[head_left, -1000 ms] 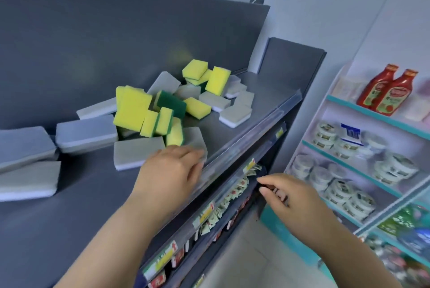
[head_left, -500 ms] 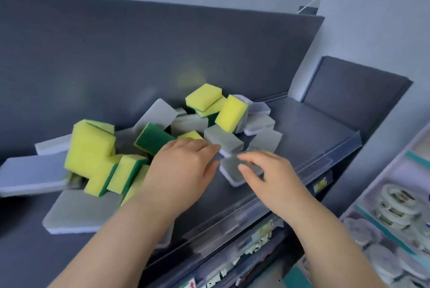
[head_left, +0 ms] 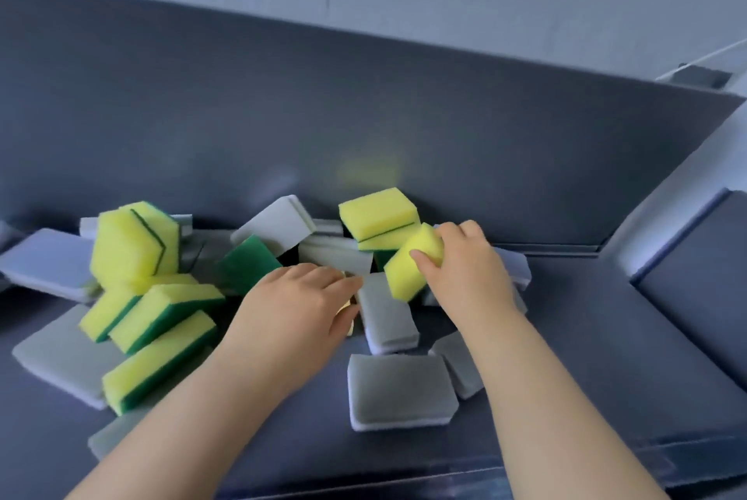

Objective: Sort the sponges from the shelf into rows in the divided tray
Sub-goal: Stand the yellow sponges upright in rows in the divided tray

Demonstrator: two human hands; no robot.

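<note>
Sponges (head_left: 161,313) lie heaped mid-frame on the shelf (head_left: 586,338); right hand (head_left: 465,273) grips a yellow sponge (head_left: 408,269), its long axis tilted up-right, just left of the palm; left hand (head_left: 299,305) curls over sponges beside it, hold unclear.
</note>
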